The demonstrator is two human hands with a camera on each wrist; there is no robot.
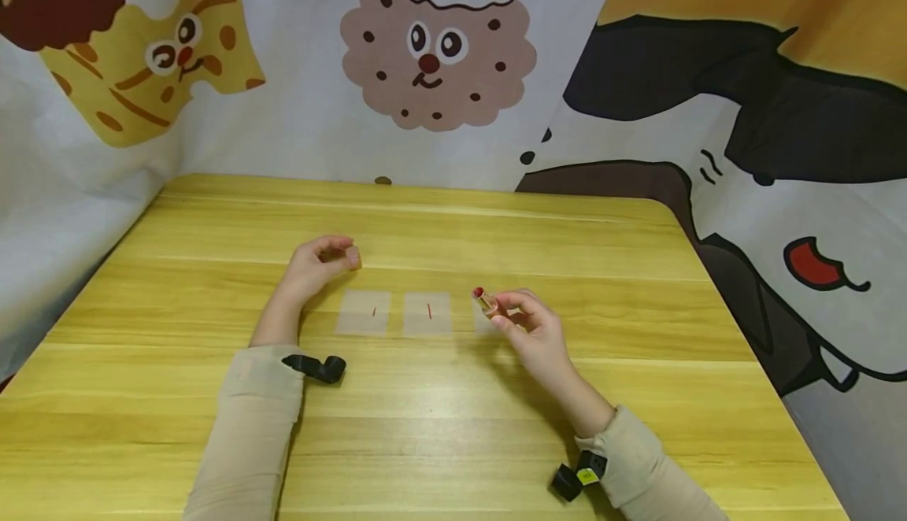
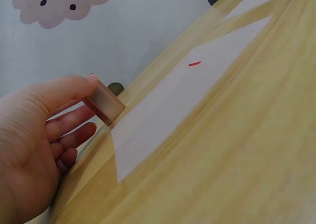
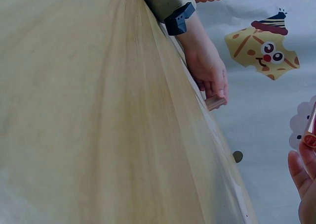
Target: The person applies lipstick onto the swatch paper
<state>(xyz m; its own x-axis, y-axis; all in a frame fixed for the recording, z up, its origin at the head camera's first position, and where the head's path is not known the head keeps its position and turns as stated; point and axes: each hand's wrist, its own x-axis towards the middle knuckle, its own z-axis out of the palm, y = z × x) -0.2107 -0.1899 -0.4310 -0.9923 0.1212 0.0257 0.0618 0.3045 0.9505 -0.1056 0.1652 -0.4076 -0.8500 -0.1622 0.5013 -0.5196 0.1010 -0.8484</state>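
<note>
My left hand [image 1: 312, 271] pinches a small rose-gold lipstick cap [image 2: 106, 103] between thumb and fingers, just above the table near the left paper. In my right hand [image 1: 540, 340] is an uncapped lipstick [image 1: 486, 301], held by fingers and thumb with its red tip pointing up and left. Three pale paper squares lie in a row. The left paper [image 1: 354, 318] and the middle paper [image 1: 420, 321] each bear a short red stroke. Beneath the lipstick and fingers, the right paper [image 1: 482, 323] is mostly hidden.
The wooden table [image 1: 425, 442] runs beneath both arms. Behind it hangs a white cloth [image 1: 298, 96] printed with cartoon figures. Black devices are strapped on the left sleeve [image 1: 258, 419] and the right sleeve [image 1: 645, 466].
</note>
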